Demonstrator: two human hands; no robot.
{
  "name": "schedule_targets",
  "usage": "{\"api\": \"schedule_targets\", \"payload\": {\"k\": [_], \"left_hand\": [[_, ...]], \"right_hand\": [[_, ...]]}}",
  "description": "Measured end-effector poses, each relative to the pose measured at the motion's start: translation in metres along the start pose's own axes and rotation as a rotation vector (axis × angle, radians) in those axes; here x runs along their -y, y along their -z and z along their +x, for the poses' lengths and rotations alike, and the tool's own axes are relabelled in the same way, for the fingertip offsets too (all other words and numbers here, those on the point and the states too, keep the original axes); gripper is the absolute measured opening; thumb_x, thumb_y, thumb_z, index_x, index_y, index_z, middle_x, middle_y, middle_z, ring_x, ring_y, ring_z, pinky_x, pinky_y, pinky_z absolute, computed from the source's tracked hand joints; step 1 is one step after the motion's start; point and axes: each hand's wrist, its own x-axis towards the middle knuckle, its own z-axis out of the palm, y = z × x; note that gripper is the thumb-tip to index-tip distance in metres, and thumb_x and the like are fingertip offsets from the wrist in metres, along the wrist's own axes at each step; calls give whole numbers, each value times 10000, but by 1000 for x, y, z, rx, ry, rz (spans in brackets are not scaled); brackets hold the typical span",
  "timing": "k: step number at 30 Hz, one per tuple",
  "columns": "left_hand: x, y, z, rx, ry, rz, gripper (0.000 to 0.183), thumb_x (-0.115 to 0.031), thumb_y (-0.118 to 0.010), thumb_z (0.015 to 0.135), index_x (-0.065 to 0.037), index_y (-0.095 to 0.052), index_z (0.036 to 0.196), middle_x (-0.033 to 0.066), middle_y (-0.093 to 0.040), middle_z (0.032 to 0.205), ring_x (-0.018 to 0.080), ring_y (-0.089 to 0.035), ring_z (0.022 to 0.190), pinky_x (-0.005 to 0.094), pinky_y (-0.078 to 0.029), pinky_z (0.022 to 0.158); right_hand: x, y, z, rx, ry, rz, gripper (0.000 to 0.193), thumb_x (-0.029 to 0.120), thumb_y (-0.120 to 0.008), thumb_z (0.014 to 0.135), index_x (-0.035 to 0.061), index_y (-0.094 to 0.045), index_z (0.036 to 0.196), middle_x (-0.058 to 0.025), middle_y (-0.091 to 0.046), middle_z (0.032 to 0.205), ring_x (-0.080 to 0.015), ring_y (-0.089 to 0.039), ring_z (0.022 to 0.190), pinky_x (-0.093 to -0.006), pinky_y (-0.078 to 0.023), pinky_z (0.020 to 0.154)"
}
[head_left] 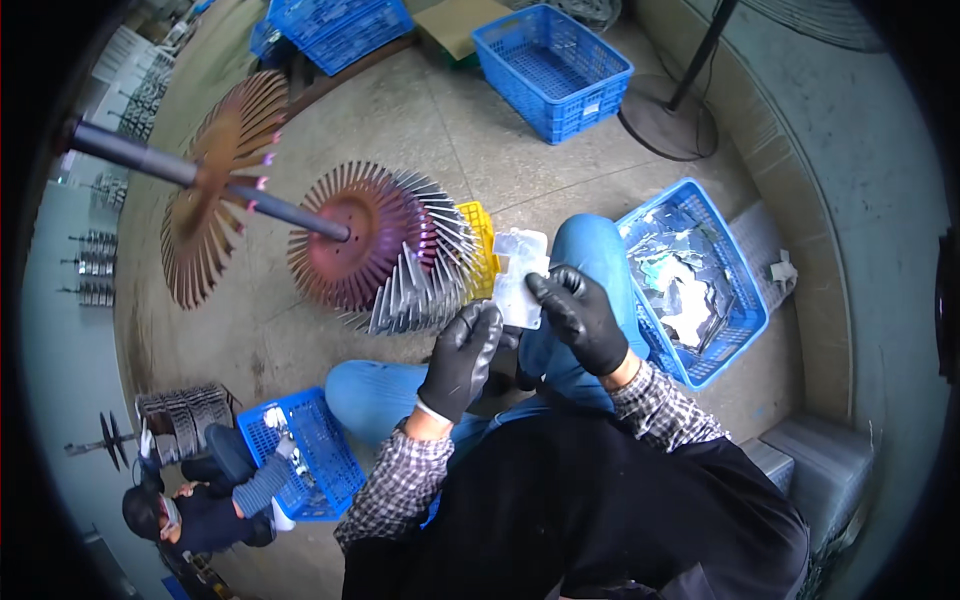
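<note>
In the centre of the frame, the gloved right hand (583, 318) pinches a pale, see-through plate (517, 272) at its right edge, while the gloved left hand (462, 358) has its fingertips at the plate's lower left, contact being hard to tell. Left of centre, a reddish wheel (350, 225) of upright blades stands near a yellow basket (484, 232). At the right, a blue basket (730, 354) holds shiny flat pieces (685, 290), and at the lower left a co-worker (200, 525) reaches into another blue basket (338, 455).
</note>
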Motion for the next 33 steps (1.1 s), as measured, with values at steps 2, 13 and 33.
{"api": "schedule_targets", "payload": {"k": [2,13,33], "left_hand": [[0,8,-1,-55,-5,31,256,-188,-576,1061,-25,-588,1259,61,-690,956,86,-611,792,216,-487,718],[-27,17,-5,294,-742,1522,53,-150,-664,883,-97,-664,887,41,-625,793,218,-580,663,368,-476,669],[-68,169,86,-193,-309,783,98,-97,-633,978,-38,-651,1055,42,-660,839,125,-582,712,275,-487,692]], "right_hand": [[-4,-11,-1,11,-40,68,225,252,-625,1032,36,-661,978,-3,-576,792,-89,-513,688,-240,-422,658],[16,15,30,670,648,-1034,341,289,-671,945,-17,-676,1096,-143,-704,890,-293,-670,788,-337,-535,740],[-66,-63,109,125,-178,-317,458,438,-681,971,-13,-689,889,-81,-705,700,-144,-618,566,-269,-491,541]]}}
